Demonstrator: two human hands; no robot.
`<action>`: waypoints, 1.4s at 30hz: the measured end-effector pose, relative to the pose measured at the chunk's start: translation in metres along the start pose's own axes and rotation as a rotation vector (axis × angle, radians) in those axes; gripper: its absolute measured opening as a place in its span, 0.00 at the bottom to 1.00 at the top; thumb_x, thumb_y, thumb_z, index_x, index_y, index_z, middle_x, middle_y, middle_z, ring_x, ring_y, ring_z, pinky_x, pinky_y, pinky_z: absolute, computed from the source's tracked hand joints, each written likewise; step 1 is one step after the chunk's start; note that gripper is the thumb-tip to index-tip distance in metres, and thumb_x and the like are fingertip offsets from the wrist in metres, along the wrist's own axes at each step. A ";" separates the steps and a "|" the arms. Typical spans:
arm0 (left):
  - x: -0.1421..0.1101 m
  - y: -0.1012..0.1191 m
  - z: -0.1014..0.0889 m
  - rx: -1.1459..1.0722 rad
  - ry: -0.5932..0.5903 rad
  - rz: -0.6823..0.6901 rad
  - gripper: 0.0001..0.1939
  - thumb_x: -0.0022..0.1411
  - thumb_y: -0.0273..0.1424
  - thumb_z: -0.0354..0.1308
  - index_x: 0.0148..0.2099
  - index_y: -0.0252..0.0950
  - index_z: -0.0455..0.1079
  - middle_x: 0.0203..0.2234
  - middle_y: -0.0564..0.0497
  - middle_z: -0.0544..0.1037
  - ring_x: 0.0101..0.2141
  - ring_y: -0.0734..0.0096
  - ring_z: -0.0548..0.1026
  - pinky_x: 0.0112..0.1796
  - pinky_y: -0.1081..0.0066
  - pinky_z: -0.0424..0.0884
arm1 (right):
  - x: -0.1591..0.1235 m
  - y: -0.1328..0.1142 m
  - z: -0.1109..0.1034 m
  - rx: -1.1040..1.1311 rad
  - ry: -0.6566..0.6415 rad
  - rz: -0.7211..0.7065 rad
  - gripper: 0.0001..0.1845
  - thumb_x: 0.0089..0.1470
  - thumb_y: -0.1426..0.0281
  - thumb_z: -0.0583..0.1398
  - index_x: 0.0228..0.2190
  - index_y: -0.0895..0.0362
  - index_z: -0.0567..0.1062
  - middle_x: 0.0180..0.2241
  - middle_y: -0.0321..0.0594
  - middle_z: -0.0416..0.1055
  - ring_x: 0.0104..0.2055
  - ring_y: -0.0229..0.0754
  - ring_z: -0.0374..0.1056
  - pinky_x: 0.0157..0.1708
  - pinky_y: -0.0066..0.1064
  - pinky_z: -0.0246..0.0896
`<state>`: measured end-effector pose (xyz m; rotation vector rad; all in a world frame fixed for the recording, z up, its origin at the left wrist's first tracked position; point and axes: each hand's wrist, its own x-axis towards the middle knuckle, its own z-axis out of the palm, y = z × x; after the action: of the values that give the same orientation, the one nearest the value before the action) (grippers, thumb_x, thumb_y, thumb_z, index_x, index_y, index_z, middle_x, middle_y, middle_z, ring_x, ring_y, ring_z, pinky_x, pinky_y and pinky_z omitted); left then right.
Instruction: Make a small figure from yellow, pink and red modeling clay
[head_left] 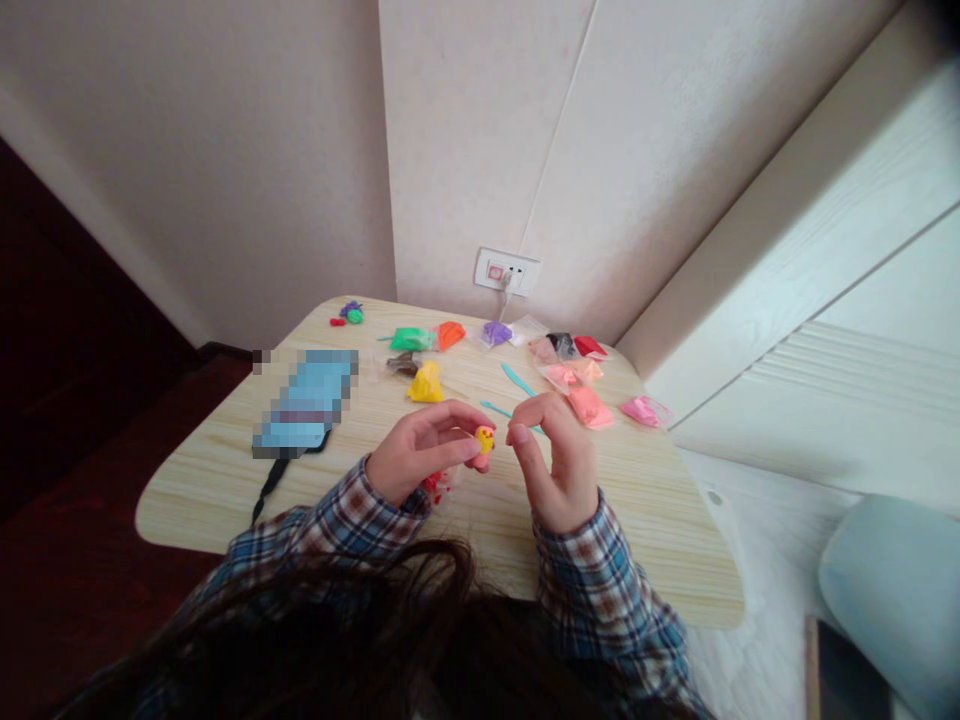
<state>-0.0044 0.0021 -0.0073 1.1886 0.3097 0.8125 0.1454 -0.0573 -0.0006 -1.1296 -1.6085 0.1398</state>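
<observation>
Left hand [420, 450] pinches yellow clay [485, 439]; right hand [556, 460] fingertips pressed together beside it, possibly touching, above table [225, 470].

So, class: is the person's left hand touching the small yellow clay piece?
Touching. The head view shows the left hand pinching the yellow clay piece between thumb and fingertips, with no gap; the right hand sits just beside it.

Head camera looks steeply down, close over table [225, 480].
</observation>
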 end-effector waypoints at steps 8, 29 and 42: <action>0.000 0.001 0.001 0.001 -0.020 -0.016 0.10 0.51 0.28 0.63 0.36 0.30 0.71 0.24 0.53 0.73 0.26 0.76 0.72 0.29 0.75 0.68 | 0.000 -0.001 0.000 -0.029 0.012 -0.083 0.03 0.51 0.75 0.58 0.30 0.56 0.68 0.29 0.38 0.65 0.34 0.40 0.62 0.35 0.36 0.60; 0.000 0.003 0.002 -0.012 -0.012 -0.031 0.10 0.51 0.29 0.63 0.36 0.31 0.71 0.22 0.53 0.74 0.24 0.76 0.72 0.28 0.75 0.67 | -0.002 0.000 -0.004 -0.030 0.040 -0.174 0.04 0.50 0.76 0.61 0.29 0.55 0.73 0.27 0.35 0.68 0.31 0.38 0.65 0.30 0.32 0.62; -0.001 0.003 0.002 -0.021 -0.023 -0.029 0.11 0.50 0.30 0.64 0.36 0.30 0.70 0.22 0.53 0.74 0.25 0.76 0.72 0.28 0.74 0.68 | -0.004 -0.001 -0.005 -0.104 0.068 -0.220 0.07 0.49 0.78 0.62 0.31 0.55 0.75 0.27 0.36 0.69 0.31 0.38 0.65 0.29 0.32 0.63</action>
<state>-0.0055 0.0006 -0.0041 1.1708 0.2982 0.7742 0.1480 -0.0630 -0.0010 -1.0166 -1.6823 -0.1263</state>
